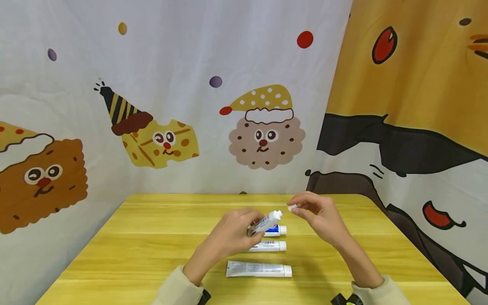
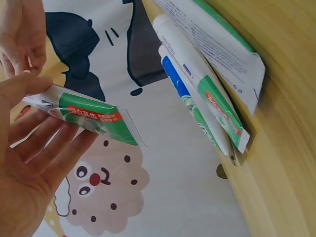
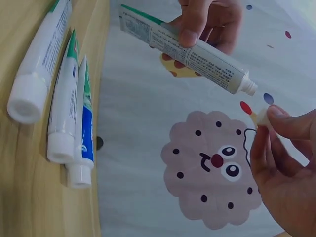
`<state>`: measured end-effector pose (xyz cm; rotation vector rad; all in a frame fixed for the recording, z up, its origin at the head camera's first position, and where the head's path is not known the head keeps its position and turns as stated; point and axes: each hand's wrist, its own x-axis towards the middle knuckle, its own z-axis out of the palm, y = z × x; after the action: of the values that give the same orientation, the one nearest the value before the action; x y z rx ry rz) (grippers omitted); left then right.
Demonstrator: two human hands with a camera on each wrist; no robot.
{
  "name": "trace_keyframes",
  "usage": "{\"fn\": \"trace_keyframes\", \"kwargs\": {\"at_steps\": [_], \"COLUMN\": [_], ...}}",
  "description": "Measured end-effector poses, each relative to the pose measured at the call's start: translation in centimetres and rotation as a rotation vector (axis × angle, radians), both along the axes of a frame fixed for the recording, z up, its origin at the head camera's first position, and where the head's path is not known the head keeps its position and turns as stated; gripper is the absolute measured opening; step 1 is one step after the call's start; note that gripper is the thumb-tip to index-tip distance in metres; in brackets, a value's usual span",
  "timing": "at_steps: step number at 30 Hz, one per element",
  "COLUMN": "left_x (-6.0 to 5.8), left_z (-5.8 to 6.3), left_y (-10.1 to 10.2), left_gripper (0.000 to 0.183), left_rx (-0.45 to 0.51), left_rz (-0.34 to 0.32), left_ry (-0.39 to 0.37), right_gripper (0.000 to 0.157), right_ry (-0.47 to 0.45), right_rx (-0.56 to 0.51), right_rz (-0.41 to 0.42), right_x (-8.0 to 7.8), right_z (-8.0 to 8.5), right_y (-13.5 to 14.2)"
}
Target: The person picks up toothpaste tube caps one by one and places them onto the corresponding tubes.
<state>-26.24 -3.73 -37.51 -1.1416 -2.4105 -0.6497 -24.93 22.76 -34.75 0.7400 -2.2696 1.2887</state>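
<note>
My left hand (image 1: 233, 234) grips a white and green toothpaste tube (image 1: 268, 222) above the table, thumb on one side and fingers on the other. The tube slants up to the right, and its threaded nozzle (image 3: 251, 88) is bare. Just right of the nozzle, my right hand (image 1: 322, 217) pinches a small white cap (image 3: 263, 118) between thumb and fingertips. Cap and nozzle are apart. Below the left hand lie three capped toothpaste tubes: one with a blue band (image 1: 275, 230), a white and green one (image 1: 271, 246), and a larger one (image 1: 259, 269) nearest me.
The tubes lie roughly parallel on a yellow wood-grain table (image 1: 152, 250), caps to the right. A white curtain (image 1: 171, 51) with cartoon snacks hangs behind the table's far edge. Another printed cloth (image 1: 411, 93) hangs along the right side.
</note>
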Motion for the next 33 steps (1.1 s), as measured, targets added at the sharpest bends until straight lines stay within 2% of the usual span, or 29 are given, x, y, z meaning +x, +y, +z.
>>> {"fn": "trace_keyframes", "kwargs": {"at_steps": [5, 9, 12, 21, 33], "left_x": [0.51, 0.7, 0.72, 0.62, 0.67], "left_z": [0.23, 0.35, 0.31, 0.26, 0.34], "left_y": [0.03, 0.23, 0.3, 0.2, 0.19], "left_gripper": [0.025, 0.025, 0.025, 0.025, 0.027], "left_rx": [-0.006, -0.022, -0.03, -0.032, -0.146], "left_rz": [0.001, 0.007, 0.012, 0.019, 0.081], "left_ry": [0.046, 0.082, 0.09, 0.082, 0.203], "right_gripper": [0.014, 0.013, 0.014, 0.023, 0.036], "right_ry": [-0.058, -0.053, -0.031, -0.002, 0.148], "right_rx": [-0.073, -0.107, -0.121, -0.043, 0.099], "right_rz": [0.106, 0.225, 0.261, 0.23, 0.138], "right_x": [-0.2, -0.2, -0.13, 0.09, 0.14], "right_z": [-0.26, -0.26, -0.29, -0.15, -0.46], "right_y": [-0.14, -0.16, -0.09, -0.31, -0.85]}}
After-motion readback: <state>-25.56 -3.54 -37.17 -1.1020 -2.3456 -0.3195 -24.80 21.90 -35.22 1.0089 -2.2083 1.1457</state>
